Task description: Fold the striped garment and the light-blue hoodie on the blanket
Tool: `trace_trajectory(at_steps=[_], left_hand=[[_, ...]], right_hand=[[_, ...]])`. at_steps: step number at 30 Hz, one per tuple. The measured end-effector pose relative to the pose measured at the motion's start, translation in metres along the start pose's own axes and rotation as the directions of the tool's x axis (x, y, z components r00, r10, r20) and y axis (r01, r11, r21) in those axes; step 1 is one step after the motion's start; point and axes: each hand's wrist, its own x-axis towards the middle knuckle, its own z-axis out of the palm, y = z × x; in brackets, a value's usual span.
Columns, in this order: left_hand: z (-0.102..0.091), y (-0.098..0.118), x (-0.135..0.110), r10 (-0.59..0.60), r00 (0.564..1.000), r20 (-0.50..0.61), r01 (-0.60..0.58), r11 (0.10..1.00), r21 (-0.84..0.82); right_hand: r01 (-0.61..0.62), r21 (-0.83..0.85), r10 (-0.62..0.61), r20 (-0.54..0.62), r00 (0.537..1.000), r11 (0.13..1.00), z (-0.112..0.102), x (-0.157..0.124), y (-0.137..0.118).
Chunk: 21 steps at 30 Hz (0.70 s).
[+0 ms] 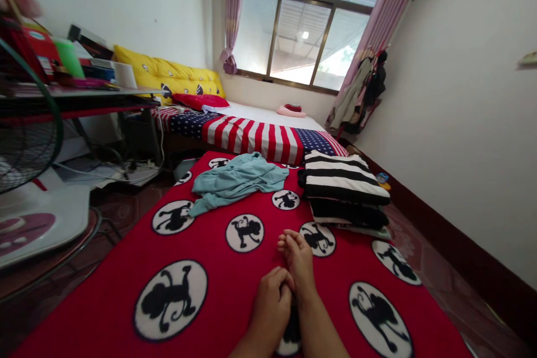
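Observation:
Low in the head view, my left hand (272, 299) is curled into a loose fist against the inner side of my right wrist, and nothing shows in it. My right hand (298, 260) reaches a little further forward, its palm turned left and its fingers loosely bent with nothing between them. Both hands are over a red blanket (218, 285) printed with black monkeys in white circles. Beyond them lies a crumpled light-blue garment (241, 179). To the right of it is a stack of folded clothes (346, 190), with a black-and-white striped piece on top.
A second bed with a star-and-stripe cover (251, 137) stands under the window. On the left are a cluttered desk (96, 91), a fan (27, 134) and a white chair (46, 224). Clothes (356, 89) hang by the right curtain. A wall runs along the right.

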Motion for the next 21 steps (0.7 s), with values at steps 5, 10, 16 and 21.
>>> trace_trajectory(at_steps=[5, 10, 16, 21], left_hand=[[0.0005, 0.0, 0.0006, -0.027, 1.0, -0.011, 0.027, 0.999, 0.017], [0.0008, 0.0005, -0.0014, -0.056, 0.998, -0.005, 0.056, 0.998, -0.002], [-0.0008, 0.0008, -0.0009, -0.066, 0.998, -0.007, 0.066, 0.998, -0.005], [-0.0014, -0.003, -0.0017, -0.054, 0.999, 0.0, 0.054, 0.999, 0.004]], right_hand=[[0.019, -0.061, -0.018, 0.007, 1.0, 0.998, 0.0016, -0.0012, 0.0013], [0.018, -0.073, -0.017, 0.009, 1.0, 0.997, 0.0031, -0.0021, 0.0011], [0.019, -0.101, -0.02, -0.005, 1.0, 0.995, 0.0044, -0.0028, 0.0006], [0.017, -0.118, -0.019, -0.017, 1.0, 0.993, 0.0055, -0.0045, 0.0003]])
